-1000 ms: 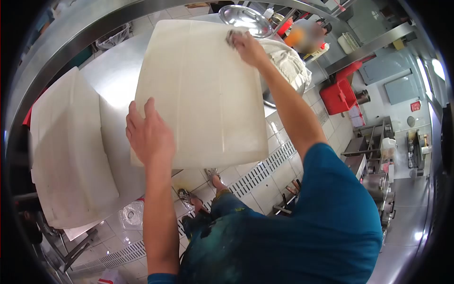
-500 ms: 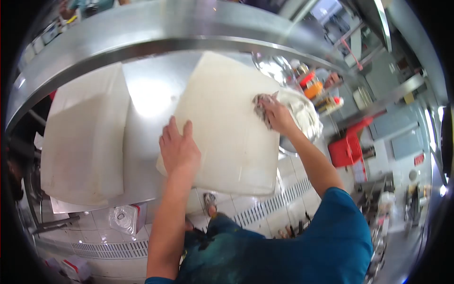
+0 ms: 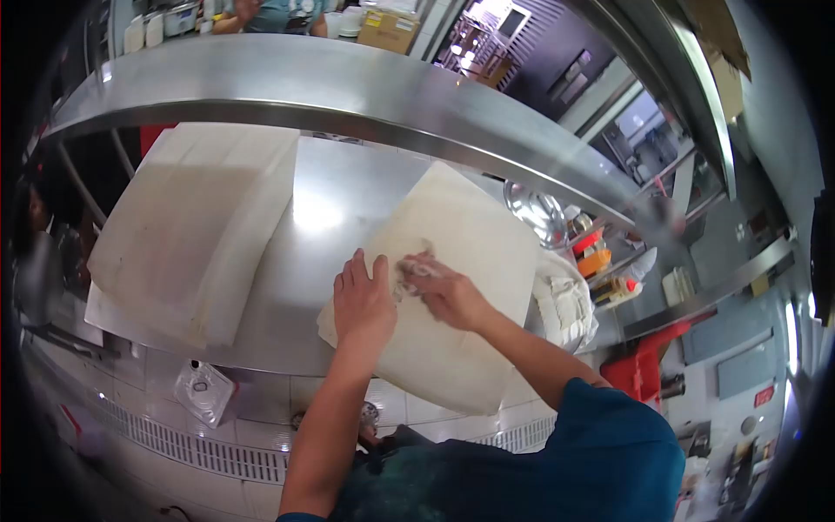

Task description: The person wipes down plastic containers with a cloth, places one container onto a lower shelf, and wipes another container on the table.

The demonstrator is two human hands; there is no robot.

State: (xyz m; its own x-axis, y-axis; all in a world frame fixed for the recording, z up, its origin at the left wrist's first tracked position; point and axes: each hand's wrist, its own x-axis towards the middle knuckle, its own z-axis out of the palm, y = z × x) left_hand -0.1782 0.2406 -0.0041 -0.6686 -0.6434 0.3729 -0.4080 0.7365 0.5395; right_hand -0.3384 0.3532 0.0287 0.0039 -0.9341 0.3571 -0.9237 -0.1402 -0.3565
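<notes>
A large off-white cutting board (image 3: 487, 235) lies at an angle on the steel counter (image 3: 335, 187), its near corner jutting past the edge. My left hand (image 3: 365, 300) rests flat near the board's left side, fingers stretched out with a gap beside the thumb. Under the fingers of my right hand (image 3: 454, 294) is a crumpled greyish cloth (image 3: 417, 271), pressed against the middle of the board, close to my left hand. Part of the cloth is hidden by those fingers.
A second thick off-white board (image 3: 191, 217) occupies the counter's left part. A steel shelf (image 3: 365, 96) crosses the far side. At right are a shiny metal bowl (image 3: 535, 211), a white cloth pile (image 3: 564, 300) and bottles (image 3: 596, 261). Across the shelf stands another person (image 3: 277, 16).
My right hand has slid the cloth from the board's right side leftward to its middle. My left hand stays on the board's left side. The view has shifted.
</notes>
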